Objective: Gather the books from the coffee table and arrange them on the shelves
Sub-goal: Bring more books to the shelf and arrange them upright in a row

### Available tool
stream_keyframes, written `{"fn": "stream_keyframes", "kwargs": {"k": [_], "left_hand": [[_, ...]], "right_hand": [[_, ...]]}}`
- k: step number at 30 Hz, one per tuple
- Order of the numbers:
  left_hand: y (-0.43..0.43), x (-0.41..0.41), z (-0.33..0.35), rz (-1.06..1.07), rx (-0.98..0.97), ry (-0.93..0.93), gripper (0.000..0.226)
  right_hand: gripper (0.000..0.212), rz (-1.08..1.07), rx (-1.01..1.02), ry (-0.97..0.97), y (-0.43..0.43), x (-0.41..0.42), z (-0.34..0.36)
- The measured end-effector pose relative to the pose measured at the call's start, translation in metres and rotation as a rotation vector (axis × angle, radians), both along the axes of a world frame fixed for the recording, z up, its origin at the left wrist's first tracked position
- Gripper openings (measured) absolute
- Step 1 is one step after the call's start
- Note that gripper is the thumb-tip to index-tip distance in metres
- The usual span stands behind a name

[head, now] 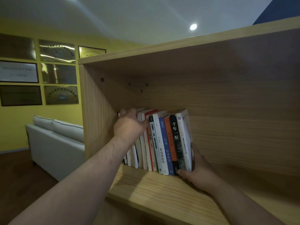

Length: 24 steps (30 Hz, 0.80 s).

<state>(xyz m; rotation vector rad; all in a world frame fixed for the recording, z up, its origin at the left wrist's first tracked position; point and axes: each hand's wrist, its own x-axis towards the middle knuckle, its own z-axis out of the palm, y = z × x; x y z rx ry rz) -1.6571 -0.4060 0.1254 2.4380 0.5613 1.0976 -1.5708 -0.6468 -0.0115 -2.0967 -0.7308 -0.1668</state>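
Note:
Several books (162,143) stand upright in a row on the wooden shelf board (146,189), near the shelf's left wall. They lean slightly to the right. My left hand (129,125) reaches over the tops of the leftmost books, fingers curled over their upper edges. My right hand (194,171) holds the lower right end of the row, with the thumb under the black-spined book and the fingers against the cover of the white book (185,137) at the end.
The shelf compartment (235,111) to the right of the books is open wood. A white sofa (55,143) stands to the left beside the bookcase's side panel (95,111). Framed plaques (58,73) hang on the yellow wall.

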Motion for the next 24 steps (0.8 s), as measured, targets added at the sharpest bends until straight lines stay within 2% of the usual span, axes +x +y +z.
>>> {"fn": "stream_keyframes", "kwargs": {"k": [10,16,20,24], "left_hand": [[-0.001,-0.001,0.007,-0.024,-0.126,-0.095,0.041],[-0.002,-0.014,-0.006,-0.028,-0.185,-0.222,0.059],[-0.012,-0.013,-0.046,-0.087,-0.432,-0.268,0.093],[-0.023,-0.010,-0.088,-0.083,-0.408,-0.213,0.061]], "right_hand": [[0.126,-0.018,0.014,0.041,0.000,-0.002,0.001],[0.126,-0.012,0.014,0.047,0.001,0.000,0.000],[0.125,-0.001,0.027,0.057,0.000,0.000,0.001],[0.126,-0.004,0.034,0.069,-0.001,-0.002,0.001]]}}
